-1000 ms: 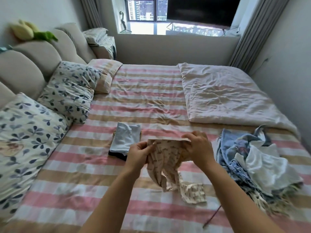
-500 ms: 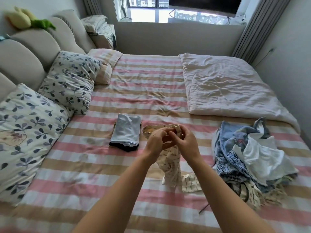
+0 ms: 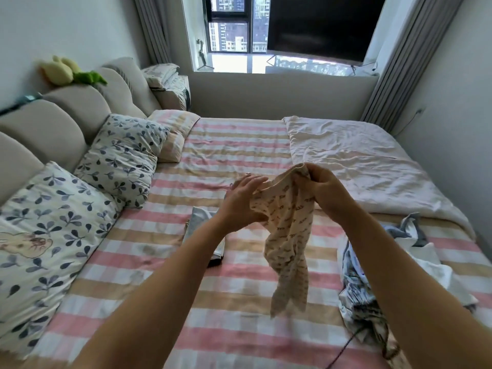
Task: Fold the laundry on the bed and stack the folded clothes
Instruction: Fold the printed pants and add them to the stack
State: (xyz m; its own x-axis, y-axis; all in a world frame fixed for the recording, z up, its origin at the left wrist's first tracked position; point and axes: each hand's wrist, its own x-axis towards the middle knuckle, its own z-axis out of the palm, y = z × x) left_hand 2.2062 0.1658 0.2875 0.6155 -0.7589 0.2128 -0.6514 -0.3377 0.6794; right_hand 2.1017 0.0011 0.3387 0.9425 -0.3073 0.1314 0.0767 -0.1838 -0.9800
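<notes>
I hold a cream printed garment (image 3: 288, 230) up over the middle of the striped bed (image 3: 165, 265). My right hand (image 3: 323, 190) grips its top edge, and the rest hangs down in a twisted strip. My left hand (image 3: 241, 202) lies against the garment's left side with its fingers straight. A folded light-blue garment (image 3: 201, 222) rests on the bed below my left wrist, partly hidden by my forearm. An unfolded laundry pile (image 3: 372, 278) of blue and white clothes sits at the right.
A crumpled pale duvet (image 3: 359, 166) covers the far right of the bed. Leaf-print pillows (image 3: 119, 161) and a padded headboard (image 3: 53, 123) line the left side. A wall stands close on the right, and the window is beyond the bed.
Both hands have lifted the cream garment off the bed and moved apart. The left hand's fingers, earlier pinching beside the right hand, are now straight. The camera has tilted up.
</notes>
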